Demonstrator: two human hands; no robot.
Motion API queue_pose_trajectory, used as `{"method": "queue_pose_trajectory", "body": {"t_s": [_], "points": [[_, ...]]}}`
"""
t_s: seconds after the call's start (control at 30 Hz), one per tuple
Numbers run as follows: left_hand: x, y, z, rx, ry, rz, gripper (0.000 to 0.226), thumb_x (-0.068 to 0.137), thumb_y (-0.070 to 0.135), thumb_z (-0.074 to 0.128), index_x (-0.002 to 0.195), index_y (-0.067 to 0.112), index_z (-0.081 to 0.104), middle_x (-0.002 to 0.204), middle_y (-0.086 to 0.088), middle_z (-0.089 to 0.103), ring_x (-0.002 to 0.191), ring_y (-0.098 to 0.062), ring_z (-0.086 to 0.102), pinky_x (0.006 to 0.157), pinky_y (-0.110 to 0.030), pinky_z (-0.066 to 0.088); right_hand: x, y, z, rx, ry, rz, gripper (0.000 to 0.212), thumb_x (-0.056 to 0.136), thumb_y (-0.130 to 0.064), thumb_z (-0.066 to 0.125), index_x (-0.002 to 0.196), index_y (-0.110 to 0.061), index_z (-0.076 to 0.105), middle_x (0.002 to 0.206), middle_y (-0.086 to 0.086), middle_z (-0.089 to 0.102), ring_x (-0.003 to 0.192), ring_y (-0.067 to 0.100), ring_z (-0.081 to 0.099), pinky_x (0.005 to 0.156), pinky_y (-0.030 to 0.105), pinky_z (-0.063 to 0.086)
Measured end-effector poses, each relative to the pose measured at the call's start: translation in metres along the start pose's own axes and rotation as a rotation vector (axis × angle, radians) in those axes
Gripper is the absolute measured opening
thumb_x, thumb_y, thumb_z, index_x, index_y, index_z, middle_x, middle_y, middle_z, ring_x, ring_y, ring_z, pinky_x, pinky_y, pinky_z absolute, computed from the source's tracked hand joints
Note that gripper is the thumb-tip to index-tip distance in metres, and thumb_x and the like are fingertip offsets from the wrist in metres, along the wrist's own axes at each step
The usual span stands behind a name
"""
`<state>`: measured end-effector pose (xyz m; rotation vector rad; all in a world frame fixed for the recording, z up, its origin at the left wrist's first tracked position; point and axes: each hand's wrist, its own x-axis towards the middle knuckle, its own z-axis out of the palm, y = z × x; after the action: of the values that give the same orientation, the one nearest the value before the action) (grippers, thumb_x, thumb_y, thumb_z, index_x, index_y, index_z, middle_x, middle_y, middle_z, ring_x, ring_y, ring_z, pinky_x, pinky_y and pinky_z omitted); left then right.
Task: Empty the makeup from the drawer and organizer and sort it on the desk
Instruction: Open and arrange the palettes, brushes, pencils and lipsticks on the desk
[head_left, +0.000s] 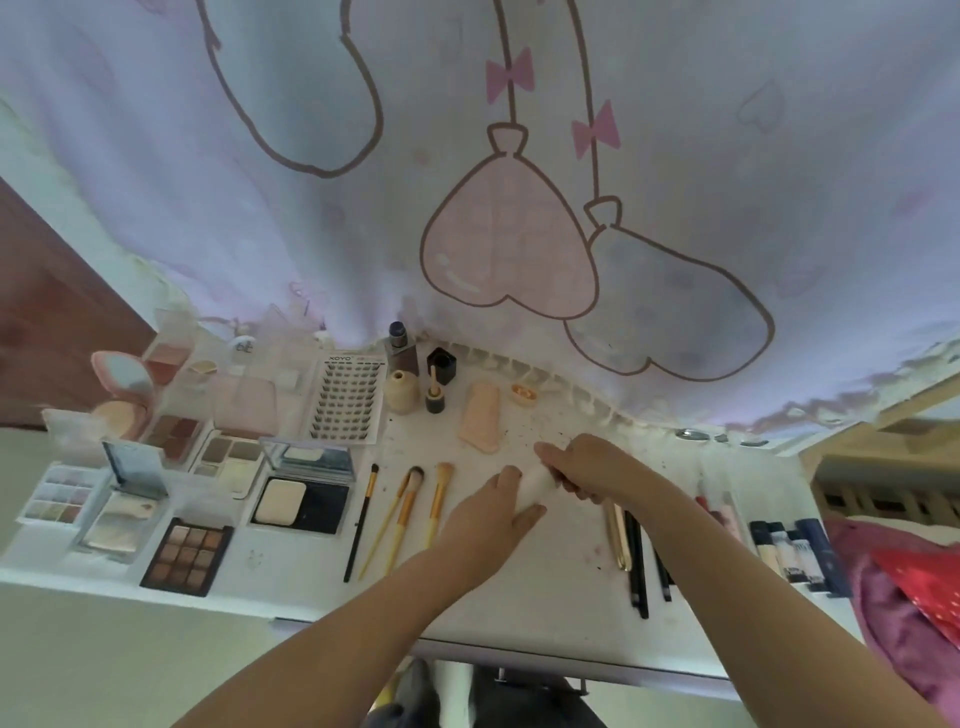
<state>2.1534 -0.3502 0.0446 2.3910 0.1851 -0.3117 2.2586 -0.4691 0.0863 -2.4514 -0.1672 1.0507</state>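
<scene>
White tissue (535, 486) sits bunched in my right hand (587, 467), gripped tight on the table (519, 587). My left hand (488, 512) lies flat, fingers straight, beside the brushes (410, 514).

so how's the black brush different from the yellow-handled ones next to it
The black brush has a dark handle with a gold ferrule and a small dark tip; the yellow-handled brushes have pale yellow handles and fuller, peach-toned heads. The black brush looks slimmer and is the leftmost of the row. All lie flat on the desk, heads pointing away from the person, left of the left hand.
</scene>
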Motion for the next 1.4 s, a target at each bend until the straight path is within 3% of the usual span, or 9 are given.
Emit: {"method": "queue_pose_trajectory", "body": {"t_s": [0.13, 0.3, 0.43, 0.6, 0.77, 0.93, 1.07, 1.23, 1.4], "points": [[-0.013, -0.010, -0.025, -0.152, -0.004, -0.025, 0.034, 0.096, 0.042, 0.044, 0.117, 0.015, 0.041, 0.090, 0.003, 0.053, 0.069, -0.011, 0.051, 0.058, -0.024, 0.040, -0.018, -0.026, -0.006, 0.193, -0.047, -0.127, 0.035, 0.097, -0.033, 0.045, 0.072, -0.010, 0.057, 0.060, 0.001, 0.052, 0.049, 0.011, 0.042, 0.046, 0.018, 0.031], [-0.026, -0.011, -0.035, 0.162, 0.161, 0.075, 0.039, 0.098, 0.042, 0.037, 0.128, 0.018, 0.037, 0.116, 0.001, 0.052, 0.097, -0.017, 0.050, 0.075, -0.021, 0.028, -0.023, -0.045, -0.001, 0.102, -0.038, -0.052, 0.042, 0.097, -0.043, 0.037, 0.072, -0.011, 0.050, 0.058, 0.002, 0.046, 0.046, 0.012, 0.035, 0.046, 0.021, 0.026], [-0.028, -0.013, -0.040, 0.182, 0.147, 0.130, 0.039, 0.098, 0.042, 0.038, 0.127, 0.017, 0.037, 0.115, -0.002, 0.053, 0.094, -0.018, 0.050, 0.072, -0.022, 0.032, -0.022, -0.041, 0.006, 0.189, -0.036, -0.063, 0.031, 0.095, -0.028, 0.040, 0.071, -0.009, 0.047, 0.057, 0.003, 0.041, 0.043, 0.012, 0.030, 0.044, 0.021, 0.023], [-0.032, -0.014, -0.048, -0.307, -0.047, 0.009, 0.032, 0.097, 0.038, 0.044, 0.122, 0.019, 0.041, 0.096, 0.004, 0.054, 0.071, -0.003, 0.054, 0.059, -0.018, 0.044, -0.029, -0.026, 0.010, 0.078, 0.016, -0.282, 0.022, 0.098, -0.031, 0.042, 0.102, -0.013, 0.054, 0.071, 0.001, 0.054, 0.055, 0.012, 0.046, 0.050, 0.021, 0.036], [-0.032, -0.024, -0.069, -1.108, -0.513, -0.229, 0.022, 0.096, 0.031, 0.047, 0.111, 0.015, 0.050, 0.095, -0.013, 0.067, 0.081, -0.021, 0.063, 0.068, -0.028, 0.049, -0.043, -0.012, -0.008, 0.017, -0.110, -0.410, 0.024, 0.096, -0.024, 0.050, 0.120, -0.024, 0.053, 0.108, -0.007, 0.064, 0.093, 0.008, 0.061, 0.070, 0.016, 0.049], [-0.019, -0.031, -0.076, -1.330, -0.674, -0.320, 0.038, 0.088, 0.038, 0.052, 0.108, 0.006, 0.054, 0.079, -0.013, 0.064, 0.071, -0.020, 0.059, 0.063, -0.026, 0.049, -0.048, -0.012, -0.018, 0.155, -0.084, -0.550, 0.022, 0.093, -0.014, 0.057, 0.111, -0.025, 0.057, 0.111, -0.003, 0.062, 0.094, -0.002, 0.058, 0.079, 0.012, 0.048], [-0.011, -0.038, -0.077, -1.446, -0.791, -0.294, 0.045, 0.068, 0.041, 0.077, 0.087, 0.004, 0.060, 0.061, -0.006, 0.055, 0.056, -0.015, 0.052, 0.054, -0.023, 0.044, -0.047, -0.015, -0.020, 0.126, -0.030, -0.621, 0.023, 0.091, -0.017, 0.060, 0.106, -0.035, 0.057, 0.107, -0.009, 0.061, 0.096, -0.005, 0.054, 0.083, 0.010, 0.045], [0.000, -0.046, -0.060, -1.621, -0.930, -0.216, 0.037, 0.082, 0.043, 0.064, 0.081, 0.006, 0.061, 0.045, 0.001, 0.052, 0.041, -0.009, 0.048, 0.043, -0.019, 0.040, -0.045, -0.016, -0.023, 0.054, -0.007, -0.714, 0.021, 0.091, -0.018, 0.060, 0.107, -0.031, 0.056, 0.107, -0.015, 0.059, 0.100, -0.005, 0.053, 0.086, 0.014, 0.046], [0.006, -0.022, -0.065, -1.387, -0.752, -0.335, 0.042, 0.081, 0.044, 0.062, 0.089, 0.004, 0.054, 0.052, -0.003, 0.052, 0.042, -0.011, 0.048, 0.039, -0.019, 0.040, -0.042, -0.012, -0.048, 0.249, -0.240, -0.478, 0.029, 0.091, -0.036, 0.056, 0.119, -0.032, 0.052, 0.122, -0.014, 0.056, 0.107, 0.003, 0.060, 0.085, 0.022, 0.051]]}}
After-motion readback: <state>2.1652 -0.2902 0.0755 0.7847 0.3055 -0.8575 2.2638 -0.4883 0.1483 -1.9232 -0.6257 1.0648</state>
